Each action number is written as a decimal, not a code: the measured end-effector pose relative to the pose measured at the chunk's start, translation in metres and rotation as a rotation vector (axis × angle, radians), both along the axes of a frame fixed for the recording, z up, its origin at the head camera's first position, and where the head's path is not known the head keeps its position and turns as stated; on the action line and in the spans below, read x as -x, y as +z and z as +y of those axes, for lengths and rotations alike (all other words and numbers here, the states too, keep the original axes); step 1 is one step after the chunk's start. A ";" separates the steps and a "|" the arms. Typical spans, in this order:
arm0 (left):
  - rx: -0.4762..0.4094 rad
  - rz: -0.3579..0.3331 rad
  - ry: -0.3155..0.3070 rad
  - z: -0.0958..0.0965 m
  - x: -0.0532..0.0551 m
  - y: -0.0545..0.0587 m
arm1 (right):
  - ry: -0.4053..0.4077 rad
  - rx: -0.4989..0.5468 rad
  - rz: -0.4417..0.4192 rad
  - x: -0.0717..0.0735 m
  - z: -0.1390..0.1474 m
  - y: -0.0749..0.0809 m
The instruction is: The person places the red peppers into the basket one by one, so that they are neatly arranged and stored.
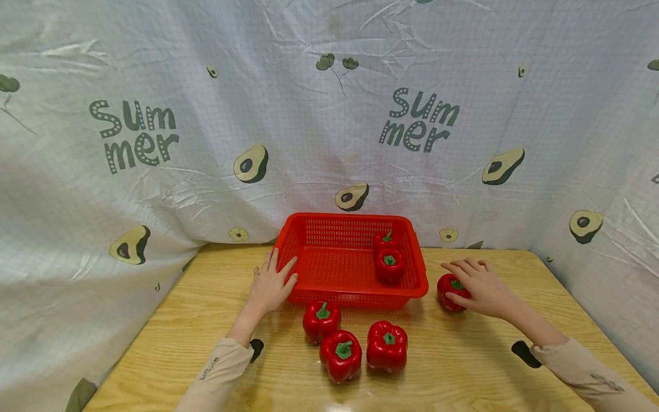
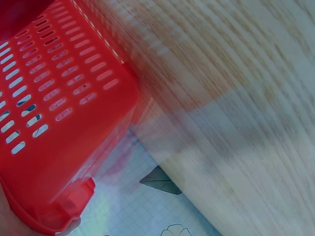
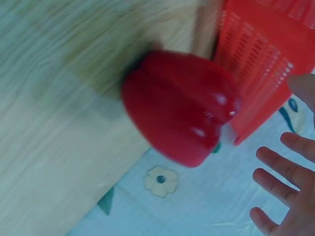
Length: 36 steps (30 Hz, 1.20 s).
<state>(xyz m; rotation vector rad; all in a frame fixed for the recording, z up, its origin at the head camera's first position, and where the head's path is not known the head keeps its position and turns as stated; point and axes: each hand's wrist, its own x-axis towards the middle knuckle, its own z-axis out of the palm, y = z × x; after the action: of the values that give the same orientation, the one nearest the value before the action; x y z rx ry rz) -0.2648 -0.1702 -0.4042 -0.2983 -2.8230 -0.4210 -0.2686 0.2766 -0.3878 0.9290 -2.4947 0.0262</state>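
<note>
Red and glossy, the right-hand bell pepper (image 1: 447, 290) sits on the wood-grain table (image 1: 453, 366), just to the right of the red plastic basket (image 1: 360, 298), and my right hand (image 1: 481, 289) hovers right over it. Fingers spread, thumb out wide, nothing pinched; the right wrist view shows a gap between my fingertips and that shiny skin. Looks to me like a reach for this pepper, with the grasp not yet made, so a pick-up calls for lowering the palm and curling thumb and fingers around its sides, clear of the green stem. And over on the other side, my left hand (image 1: 270, 285) lies across the basket's left rim, fingers straight and fanned apart; how firmly it bears on the rim, I can't tell. Into the perforated basket we go: two bell peppers at its right end, the rear pepper (image 1: 382, 242) partly hidden behind the front pepper (image 1: 389, 269), green stems up on both. Out front, three more on the wood: one near pepper (image 1: 319, 323) close to the basket's front wall, a middle pepper (image 1: 340, 366) nearer me, and a lobed pepper (image 1: 386, 352) to its right. Behind it all hangs the avocado-print cloth (image 1: 298, 143).
</note>
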 end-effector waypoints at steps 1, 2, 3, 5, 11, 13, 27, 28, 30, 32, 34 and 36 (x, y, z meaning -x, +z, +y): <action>0.001 -0.002 -0.001 0.000 0.000 0.000 | -0.004 -0.003 0.005 0.000 0.002 -0.001; 0.004 -0.007 -0.001 0.000 0.000 0.001 | -0.009 -0.007 0.008 0.000 0.005 -0.003; 0.005 -0.009 -0.001 0.001 0.000 0.001 | -0.011 -0.009 0.010 0.001 0.007 -0.004; 0.007 -0.011 -0.001 0.001 -0.001 0.001 | -0.015 -0.003 0.005 0.002 0.010 -0.007; 0.012 0.007 0.003 0.001 0.000 0.001 | -0.046 0.008 -0.025 0.006 0.018 -0.016; 0.012 0.005 0.003 0.002 0.000 0.001 | -0.062 0.003 -0.033 0.007 0.020 -0.018; 0.008 -0.001 0.008 0.000 -0.001 0.001 | -0.118 -0.021 -0.093 0.016 0.023 -0.040; 0.006 -0.001 0.007 0.000 -0.001 0.000 | -0.117 -0.023 -0.091 0.017 0.023 -0.041; 0.004 -0.004 0.007 0.000 -0.002 0.000 | -0.107 -0.022 -0.078 0.018 0.023 -0.043; 0.002 -0.004 0.007 0.000 -0.002 0.000 | -0.088 -0.019 -0.059 0.019 0.024 -0.044; -0.005 -0.001 0.004 0.001 -0.002 0.001 | -0.072 -0.018 -0.040 0.020 0.024 -0.045; -0.006 0.002 0.003 0.001 -0.001 0.000 | -0.062 -0.016 -0.029 0.020 0.024 -0.045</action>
<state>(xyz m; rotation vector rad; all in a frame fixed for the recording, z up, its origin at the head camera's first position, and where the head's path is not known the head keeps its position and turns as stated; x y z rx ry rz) -0.2639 -0.1695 -0.4038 -0.2929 -2.8196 -0.4284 -0.2891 0.3004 -0.4329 0.8626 -2.5526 -0.0012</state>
